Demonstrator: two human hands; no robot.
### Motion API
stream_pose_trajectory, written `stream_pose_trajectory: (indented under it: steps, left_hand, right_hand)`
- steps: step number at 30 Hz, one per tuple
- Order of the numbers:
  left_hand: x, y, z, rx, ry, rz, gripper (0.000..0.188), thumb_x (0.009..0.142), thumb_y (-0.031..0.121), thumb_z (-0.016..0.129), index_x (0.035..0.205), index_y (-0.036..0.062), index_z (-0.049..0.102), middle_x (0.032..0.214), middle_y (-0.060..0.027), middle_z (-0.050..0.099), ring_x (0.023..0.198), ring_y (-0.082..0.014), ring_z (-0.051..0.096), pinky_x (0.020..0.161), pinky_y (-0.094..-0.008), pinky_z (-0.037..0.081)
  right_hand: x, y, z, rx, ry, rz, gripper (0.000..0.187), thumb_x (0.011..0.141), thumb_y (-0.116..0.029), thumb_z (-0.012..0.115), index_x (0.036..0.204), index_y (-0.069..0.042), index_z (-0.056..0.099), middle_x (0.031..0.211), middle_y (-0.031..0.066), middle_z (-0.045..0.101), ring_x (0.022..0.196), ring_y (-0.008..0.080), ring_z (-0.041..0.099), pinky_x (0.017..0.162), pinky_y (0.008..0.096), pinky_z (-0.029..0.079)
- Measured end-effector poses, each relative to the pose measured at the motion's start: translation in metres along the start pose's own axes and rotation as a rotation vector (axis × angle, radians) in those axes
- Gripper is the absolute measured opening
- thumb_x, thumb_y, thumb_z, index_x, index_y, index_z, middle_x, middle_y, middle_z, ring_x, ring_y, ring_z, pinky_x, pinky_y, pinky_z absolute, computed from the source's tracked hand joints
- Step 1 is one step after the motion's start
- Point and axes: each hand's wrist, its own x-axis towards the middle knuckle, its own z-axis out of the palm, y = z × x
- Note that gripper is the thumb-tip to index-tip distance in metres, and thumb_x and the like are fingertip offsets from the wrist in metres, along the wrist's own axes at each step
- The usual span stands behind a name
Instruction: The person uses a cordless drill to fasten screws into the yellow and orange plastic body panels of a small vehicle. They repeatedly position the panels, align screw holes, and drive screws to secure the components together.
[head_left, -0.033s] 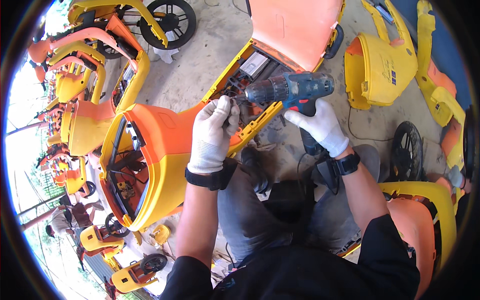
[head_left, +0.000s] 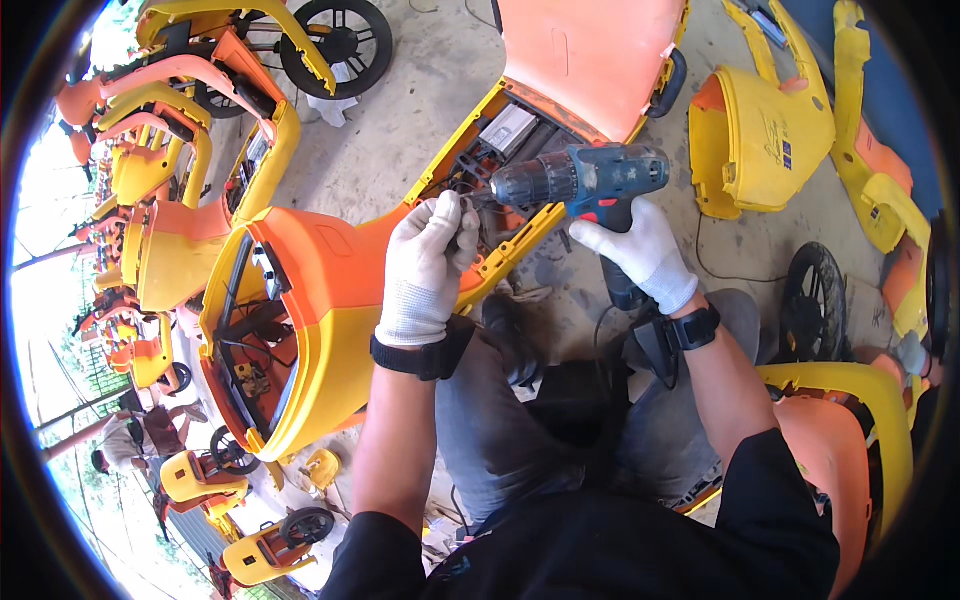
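Note:
My right hand (head_left: pixel 645 255), in a white glove, is wrapped around the grip of a blue and black cordless drill (head_left: pixel 605 172). The drill lies level, its chuck pointing left toward my other hand. My left hand (head_left: pixel 428 250), also gloved, is closed in a pinch just past the chuck, by the dark bit. Whatever its fingertips hold is too small to make out. Behind both hands is an orange and yellow scooter body (head_left: pixel 350 270) with an opened compartment. Inside it I see a silver box (head_left: pixel 508 128) and dark wiring.
A yellow body panel (head_left: pixel 765 150) lies on the concrete floor at the right, near a loose wheel (head_left: pixel 812 300). Several more scooters (head_left: pixel 180 250) stand along the left. A person (head_left: pixel 140 438) bends over at the far lower left. Another orange and yellow shell (head_left: pixel 820 430) is beside my right arm.

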Motion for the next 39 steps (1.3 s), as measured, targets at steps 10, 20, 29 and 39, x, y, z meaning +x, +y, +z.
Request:
stream_pose_trajectory:
  steps: [10,20,29,39]
  left_hand:
    - [-0.008,0.001,0.006,0.013,0.084,-0.033,0.022,0.104,0.023,0.054,0.097,0.0019,0.057,0.078,-0.002,0.056,0.062,-0.0073,0.047,0.054,-0.0206,0.038]
    - [-0.015,0.007,0.004,0.141,0.097,-0.108,0.024,0.104,0.024,0.055,0.09,0.004,0.058,0.071,0.0003,0.054,0.055,-0.0066,0.044,0.049,-0.0201,0.035]
    - [-0.025,0.01,0.003,0.197,0.084,-0.167,0.028,0.103,0.026,0.055,0.082,0.007,0.057,0.068,0.0027,0.053,0.054,-0.0049,0.043,0.049,-0.0193,0.032]
    - [-0.05,0.011,-0.012,0.749,-0.03,0.028,0.036,0.102,0.028,0.058,0.078,0.0016,0.061,0.066,0.0022,0.055,0.06,-0.0049,0.047,0.057,-0.0246,0.04]
  right_hand:
    - [-0.008,-0.003,-0.001,-0.086,0.052,-0.025,0.037,0.079,-0.025,0.084,0.104,-0.002,0.069,0.095,0.0071,0.073,0.086,0.0155,0.066,0.083,0.0331,0.052]
    - [-0.007,0.002,-0.007,-0.195,0.088,-0.127,0.045,0.072,-0.033,0.089,0.1,-0.003,0.071,0.09,0.0122,0.074,0.08,0.0235,0.071,0.078,0.0351,0.055]
    - [-0.007,0.01,-0.009,-0.311,0.106,-0.272,0.042,0.071,-0.032,0.09,0.099,-0.006,0.072,0.087,0.0116,0.074,0.077,0.0261,0.07,0.073,0.0365,0.054]
    - [-0.014,0.003,-0.007,-0.184,-0.134,-0.141,0.04,0.074,-0.024,0.087,0.102,-0.003,0.069,0.089,0.0091,0.073,0.079,0.0199,0.067,0.079,0.0342,0.053]
